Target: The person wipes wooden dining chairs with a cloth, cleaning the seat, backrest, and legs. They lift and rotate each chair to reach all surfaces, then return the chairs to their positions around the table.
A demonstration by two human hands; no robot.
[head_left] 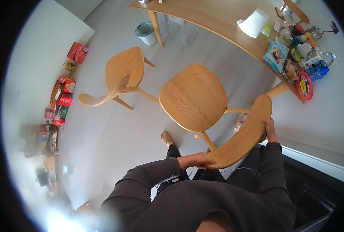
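In front of me stands a wooden chair, its rounded seat facing up and its curved backrest nearest my body. My left hand grips the backrest's left end, the thumb lying on top. At the other end, my right hand is closed around the outer edge, with part of its fingers hidden behind the wood. A second wooden chair stands to the left of the first, its backrest turned towards the lower left.
A wooden table spans the top, bearing a white lampshade-like object, a blue snack bag, bottles and a red bowl. Beneath its left end is a lined trash bin. Red boxes line the left wall.
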